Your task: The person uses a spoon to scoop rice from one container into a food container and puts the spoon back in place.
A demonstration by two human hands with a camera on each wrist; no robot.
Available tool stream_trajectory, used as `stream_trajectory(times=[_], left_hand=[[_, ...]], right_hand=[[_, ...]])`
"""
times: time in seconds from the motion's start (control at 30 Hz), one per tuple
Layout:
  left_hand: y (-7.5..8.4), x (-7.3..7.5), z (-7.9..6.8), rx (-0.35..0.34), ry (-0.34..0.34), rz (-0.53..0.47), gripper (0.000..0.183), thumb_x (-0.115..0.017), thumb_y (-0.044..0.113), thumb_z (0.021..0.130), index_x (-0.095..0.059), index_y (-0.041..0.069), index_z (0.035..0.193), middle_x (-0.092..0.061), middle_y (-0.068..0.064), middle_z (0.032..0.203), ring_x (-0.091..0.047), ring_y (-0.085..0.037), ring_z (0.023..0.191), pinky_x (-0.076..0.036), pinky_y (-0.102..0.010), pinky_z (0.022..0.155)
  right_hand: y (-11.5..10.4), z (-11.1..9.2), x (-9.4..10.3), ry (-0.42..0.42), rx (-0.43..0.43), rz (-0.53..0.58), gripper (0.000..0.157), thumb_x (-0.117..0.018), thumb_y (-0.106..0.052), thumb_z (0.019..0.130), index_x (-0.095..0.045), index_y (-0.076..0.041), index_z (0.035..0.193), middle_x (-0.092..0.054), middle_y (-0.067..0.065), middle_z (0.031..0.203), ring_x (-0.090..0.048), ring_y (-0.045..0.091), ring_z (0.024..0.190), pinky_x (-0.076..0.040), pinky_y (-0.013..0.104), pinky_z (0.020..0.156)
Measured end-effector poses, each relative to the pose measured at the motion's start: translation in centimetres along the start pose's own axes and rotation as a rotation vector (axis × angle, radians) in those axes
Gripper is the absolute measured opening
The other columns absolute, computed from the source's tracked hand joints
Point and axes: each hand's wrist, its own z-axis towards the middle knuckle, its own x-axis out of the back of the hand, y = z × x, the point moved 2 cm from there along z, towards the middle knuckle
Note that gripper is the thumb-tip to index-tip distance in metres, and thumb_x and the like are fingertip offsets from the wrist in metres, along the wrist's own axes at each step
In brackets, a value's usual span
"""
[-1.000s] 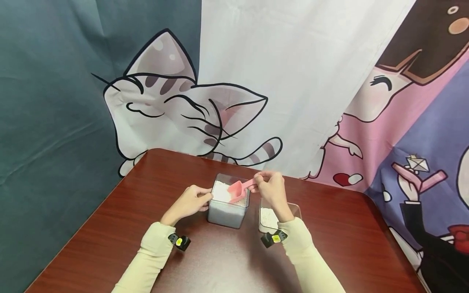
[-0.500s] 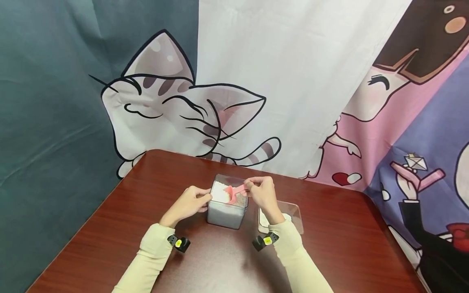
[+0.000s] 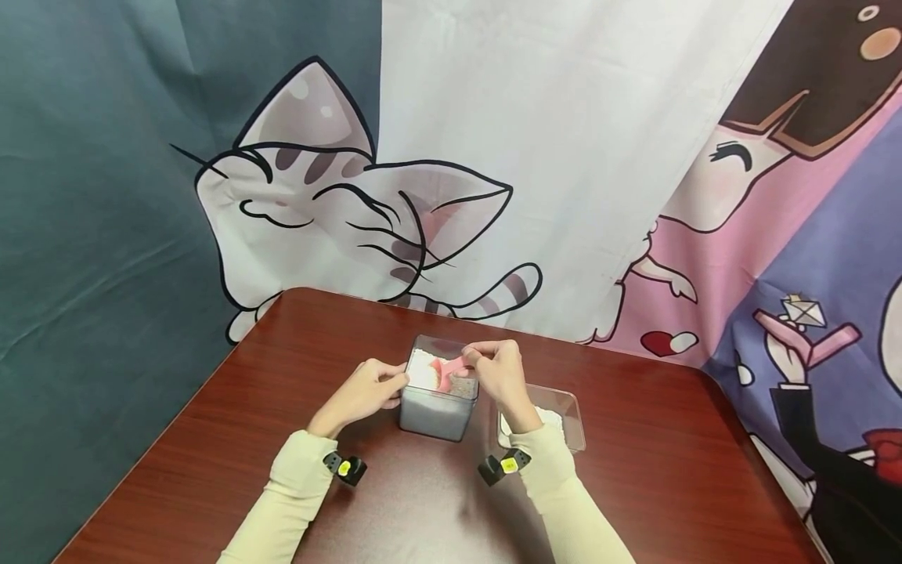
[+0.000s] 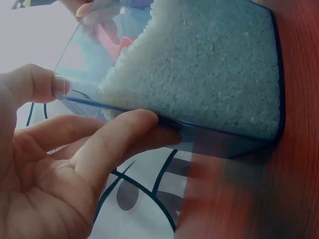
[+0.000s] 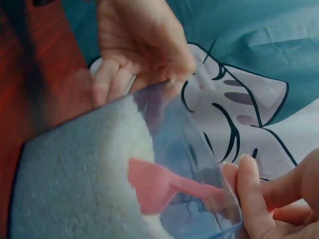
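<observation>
A clear square container [image 3: 435, 415] filled with white rice [image 4: 199, 64] stands on the table. My left hand [image 3: 362, 394] grips its left wall near the rim, thumb on one side and fingers along the outside, as the left wrist view shows. Between the thumb and fingers of my right hand [image 3: 499, 374] is the handle of a pink scoop [image 5: 154, 186]. The scoop's bowl is tilted and dug into the rice, its front edge hidden by grains in the right wrist view.
Right of the container, partly behind my right wrist, is a lower clear box [image 3: 574, 427] holding some white rice. The brown table [image 3: 338, 321] ends at a printed cloth backdrop [image 3: 451, 117]. Both wrists wear small black cameras.
My right hand has moved left and slightly down, pushing the scoop from above the rice into it. More of the low box now shows. My left hand stays in place.
</observation>
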Motion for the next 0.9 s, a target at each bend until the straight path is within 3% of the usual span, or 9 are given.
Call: stream_trajectory(times=[0.17, 0.33, 0.6, 0.9], left_hand=[[-1.8, 0.0, 0.9, -0.004, 0.002, -0.010, 0.035, -0.052, 0.013, 0.090, -0.057, -0.011, 0.116, -0.047, -0.025, 0.130, -0.063, -0.022, 0.089, -0.056, -0.035, 0.073], [-1.8, 0.0, 0.9, -0.007, 0.004, -0.020, 0.035, -0.053, 0.013, 0.090, -0.058, -0.010, 0.116, -0.048, -0.024, 0.129, -0.063, -0.021, 0.087, -0.056, -0.033, 0.072], [-1.8, 0.1, 0.9, -0.005, 0.016, -0.017, 0.034, -0.053, 0.012, 0.090, -0.059, -0.009, 0.115, -0.050, -0.023, 0.128, -0.063, -0.020, 0.086, -0.056, -0.032, 0.072], [-1.8, 0.0, 0.8, 0.004, 0.027, -0.010, 0.033, -0.052, 0.012, 0.089, -0.060, -0.010, 0.112, -0.055, -0.023, 0.120, -0.063, -0.019, 0.083, -0.057, -0.031, 0.070]], right_hand=[[0.5, 0.2, 0.1, -0.010, -0.020, 0.124, 0.017, -0.055, 0.007, 0.083, -0.061, 0.021, 0.091, -0.061, 0.015, 0.071, -0.065, 0.018, 0.056, -0.058, 0.032, 0.060], [0.5, 0.2, 0.3, -0.008, -0.040, 0.181, 0.018, -0.054, 0.009, 0.082, -0.060, 0.023, 0.092, -0.060, 0.016, 0.075, -0.064, 0.016, 0.058, -0.058, 0.032, 0.062], [1.0, 0.2, 1.1, 0.002, -0.095, 0.274, 0.021, -0.054, 0.008, 0.083, -0.059, 0.023, 0.097, -0.059, 0.030, 0.095, -0.062, 0.015, 0.065, -0.058, 0.031, 0.066], [2.0, 0.2, 1.9, 0.020, -0.141, 0.429, 0.022, -0.051, 0.011, 0.082, -0.056, 0.025, 0.098, -0.061, 0.016, 0.079, -0.061, 0.015, 0.064, -0.058, 0.030, 0.067]])
